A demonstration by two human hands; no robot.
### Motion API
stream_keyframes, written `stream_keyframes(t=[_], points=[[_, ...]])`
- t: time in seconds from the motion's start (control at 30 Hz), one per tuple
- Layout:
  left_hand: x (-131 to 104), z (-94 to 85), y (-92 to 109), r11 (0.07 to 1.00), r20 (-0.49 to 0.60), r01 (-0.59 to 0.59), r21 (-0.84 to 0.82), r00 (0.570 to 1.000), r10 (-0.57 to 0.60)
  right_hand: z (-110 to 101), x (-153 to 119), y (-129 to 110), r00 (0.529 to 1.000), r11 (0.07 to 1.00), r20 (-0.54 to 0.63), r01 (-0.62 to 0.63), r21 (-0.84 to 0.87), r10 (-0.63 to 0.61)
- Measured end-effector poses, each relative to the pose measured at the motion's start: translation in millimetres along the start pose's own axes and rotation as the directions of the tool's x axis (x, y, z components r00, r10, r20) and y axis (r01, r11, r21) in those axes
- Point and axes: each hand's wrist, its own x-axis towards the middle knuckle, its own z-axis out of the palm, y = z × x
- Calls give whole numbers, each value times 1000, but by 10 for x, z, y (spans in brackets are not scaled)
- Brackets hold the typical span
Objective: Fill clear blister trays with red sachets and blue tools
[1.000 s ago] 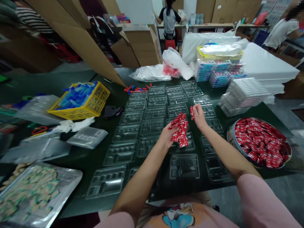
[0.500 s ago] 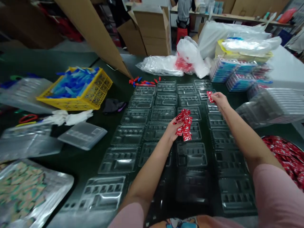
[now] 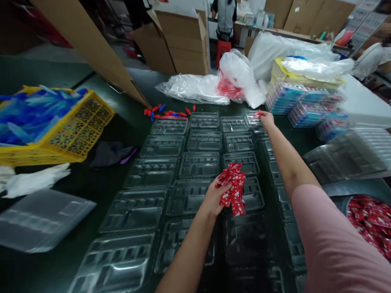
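My left hand is closed around a bunch of small red printed packets, held above the middle of the tray rows. Stretched out to the far end, my right hand pinches one red packet over the far right clear plastic tray. Whether the packet touches that tray I cannot tell. Rows of clear compartmented trays cover the dark table beneath both arms. At the right edge, a round container holds a heap of the same red packets.
A yellow basket of blue pieces stands at left, near a dark cloth item and a stacked clear tray pile. Red and blue pieces lie beyond the trays. Plastic bags and stacked boxes line the back. A person is behind.
My right hand has reached farther forward with its packet, to the far tray. My left hand with the bunch sits lower in view. The camera has moved forward.
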Motion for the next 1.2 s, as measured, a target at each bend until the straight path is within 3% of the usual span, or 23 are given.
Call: stream_keyframes(t=[0.27, 0.37, 0.43, 0.53, 0.63, 0.73, 0.8, 0.87, 0.97, 1.03, 1.07, 1.13, 1.2], points=[[-78, 41, 63, 998, -50, 15, -54, 999, -18, 318, 122, -49, 998, 968, -62, -33, -247, 18], [-159, 77, 99, 998, -66, 32, -46, 997, -35, 394, 122, -72, 999, 922, -17, -44, -384, 40], [-215, 111, 149, 998, -85, 39, -47, 995, -43, 404, 109, -73, 1000, 859, 28, 14, -512, 1], [-258, 166, 289, 999, -129, 28, -45, 991, -34, 353, 71, -65, 993, 779, 88, 118, -616, -81], [-221, 211, 501, 1000, -174, -4, -22, 985, 0, 272, 21, -48, 979, 765, 121, 202, -612, -161], [-121, 249, 722, 997, -168, -80, -2, 983, 78, 229, -13, -17, 931, 706, 230, 366, -606, -285], [-38, 278, 849, 991, -134, -134, 4, 982, 133, 234, -15, -10, 915, 690, 322, 397, -606, -243], [50, 312, 955, 984, -97, -175, 21, 980, 176, 251, -19, -48, 922, 721, 344, 361, -591, -180], [208, 360, 1078, 973, -41, -225, 50, 973, 228, 266, -113, -257, 941, 861, 236, 320, -396, -241], [330, 377, 1140, 965, -12, -257, 49, 966, 258, 252, -280, -492, 924, 948, 253, 312, -66, -286], [390, 379, 1165, 963, -2, -266, 47, 964, 266, 236, -395, -623, 893, 951, 327, 282, 126, -308], [500, 377, 1199, 961, 16, -272, 44, 962, 271, 197, -657, -879, 749, 889, 530, 172, 423, -397], [580, 372, 1214, 963, 40, -266, 43, 964, 265, 163, -904, -1086, 622, 831, 614, 113, 544, -486]])
